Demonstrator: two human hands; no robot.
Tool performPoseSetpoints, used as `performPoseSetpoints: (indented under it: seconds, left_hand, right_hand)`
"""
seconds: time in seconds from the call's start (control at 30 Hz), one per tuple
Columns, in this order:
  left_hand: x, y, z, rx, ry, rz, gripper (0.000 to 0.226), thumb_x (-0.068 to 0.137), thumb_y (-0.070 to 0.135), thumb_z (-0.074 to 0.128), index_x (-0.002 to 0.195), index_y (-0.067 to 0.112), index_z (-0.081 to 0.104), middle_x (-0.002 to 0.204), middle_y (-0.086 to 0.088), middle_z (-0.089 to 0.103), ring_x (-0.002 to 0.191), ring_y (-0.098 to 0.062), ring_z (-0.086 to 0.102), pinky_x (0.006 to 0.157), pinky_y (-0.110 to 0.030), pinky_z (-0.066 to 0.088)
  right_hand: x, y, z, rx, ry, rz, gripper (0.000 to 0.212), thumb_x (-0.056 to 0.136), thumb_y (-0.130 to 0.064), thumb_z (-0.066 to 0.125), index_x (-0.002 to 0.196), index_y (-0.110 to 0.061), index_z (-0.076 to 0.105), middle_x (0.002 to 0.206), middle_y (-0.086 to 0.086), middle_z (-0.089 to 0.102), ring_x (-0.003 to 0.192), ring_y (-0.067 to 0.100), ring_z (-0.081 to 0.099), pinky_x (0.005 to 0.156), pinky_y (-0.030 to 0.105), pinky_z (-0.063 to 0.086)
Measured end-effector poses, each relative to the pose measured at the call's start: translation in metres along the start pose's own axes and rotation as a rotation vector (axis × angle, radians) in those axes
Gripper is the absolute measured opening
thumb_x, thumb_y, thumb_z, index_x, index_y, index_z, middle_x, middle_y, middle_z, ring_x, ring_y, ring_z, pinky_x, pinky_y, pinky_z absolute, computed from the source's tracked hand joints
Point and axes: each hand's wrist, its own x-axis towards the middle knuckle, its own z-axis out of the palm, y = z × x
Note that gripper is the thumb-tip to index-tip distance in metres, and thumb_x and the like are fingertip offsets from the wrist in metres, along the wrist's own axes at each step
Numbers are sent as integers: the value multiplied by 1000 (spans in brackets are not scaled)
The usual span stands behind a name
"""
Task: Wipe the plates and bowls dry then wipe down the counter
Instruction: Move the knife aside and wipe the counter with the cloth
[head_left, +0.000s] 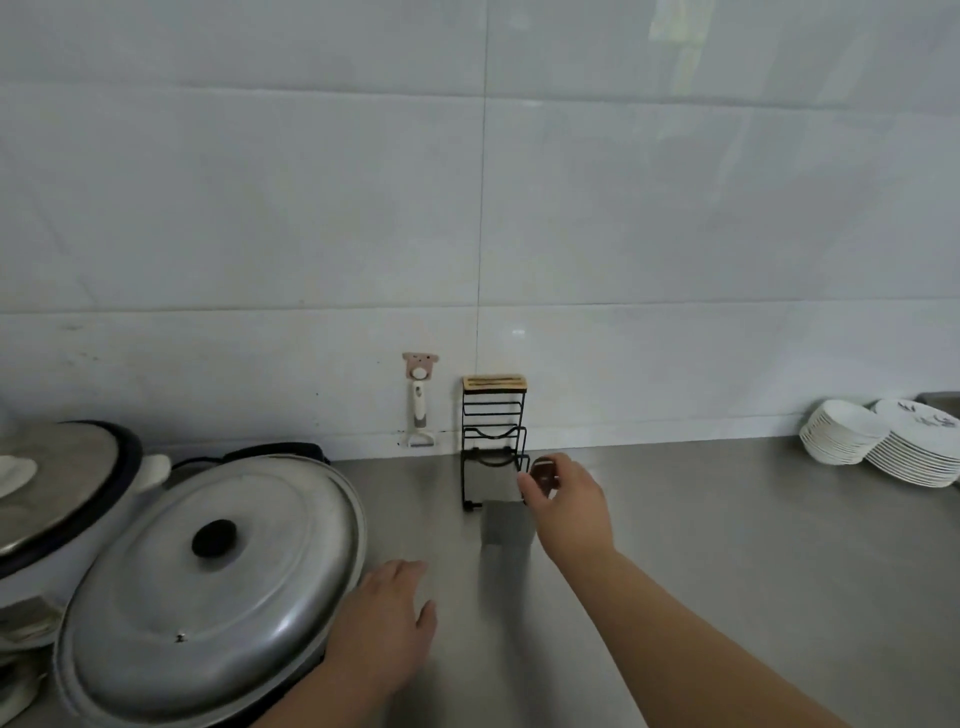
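Brown small round object (544, 475) pinched between thumb and fingers of right hand (569, 506), arm stretched far, just beside black wire rack (493, 441) at wall; what object is, cannot tell. Left hand (387, 618) near, fingers loosely straight, resting on steel bench (727, 545), touching rim of big metal pot lid (208, 582). White bowls (841, 436) and plates (919, 452) stacked side by side far right, well apart from both hands; right hand nearer. No cloth in view. Judgement: reach goes rightward along wall.

Dark marks on plates (919, 441) unreadable; no text
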Motion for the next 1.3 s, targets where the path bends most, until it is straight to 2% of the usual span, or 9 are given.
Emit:
performPoseSetpoints:
  seconds: [0.1,0.17,0.27,0.37,0.7,0.8,0.93,1.17,1.3]
  left_hand:
    - [14,2,-7,17,26,-23,48,77,52,56,118,30,71,111,11,69,100,-11,69,80,-27,58]
    - [19,5,-10,26,50,-36,45,67,52,60,103,30,75,96,12,72,83,-10,71,66,-24,58]
    - [31,7,-9,30,63,-114,51,82,51,55,125,28,68,121,7,69,107,-16,68,89,-30,56]
    - [44,13,-10,45,61,-164,60,91,55,42,144,28,53,142,7,56,128,-17,54,107,-31,43]
    - [95,33,-40,46,129,-201,68,88,57,28,142,25,55,136,1,61,122,-20,57,103,-34,48]
    - [110,36,-63,42,170,-147,61,93,54,36,143,24,54,136,0,61,122,-21,57,102,-37,49]
    - [136,35,-100,77,216,-82,50,97,47,51,141,23,55,136,0,60,122,-22,57,99,-38,50]
    - [180,38,-171,111,241,-3,66,90,58,39,150,31,46,145,5,55,129,-18,52,105,-34,44]
    - [206,41,-204,136,305,-3,66,96,59,43,154,28,40,154,4,48,139,-20,44,112,-36,38]
  right_hand:
    - [18,2,5,81,-27,51,20,95,-42,70,87,-29,57,81,-9,64,78,11,62,69,28,49]
    - [28,7,10,138,-46,77,19,96,-39,71,94,-27,56,83,-9,65,80,16,63,69,28,48]
    - [39,12,17,178,-90,82,37,99,-39,67,131,-28,51,106,-2,69,97,23,67,84,33,53]
    - [48,15,21,162,-147,65,47,102,-40,61,143,-32,41,121,2,69,111,27,66,97,44,55]
    - [68,15,19,164,-125,-8,31,98,-41,68,110,-33,40,101,-4,68,91,19,68,77,37,57]
    - [71,2,13,199,-92,-18,29,96,-38,72,107,-31,46,97,-6,68,86,13,67,70,30,53]
    - [84,-30,-5,227,-67,-39,29,94,-39,74,106,-31,49,97,-10,68,88,8,67,76,30,57]
    - [122,-98,-39,303,14,-81,29,95,-36,73,109,-27,50,95,-10,65,80,5,65,64,20,51]
    - [146,-136,-52,314,70,-118,26,95,-37,71,108,-30,49,93,-10,66,78,9,67,69,35,60]
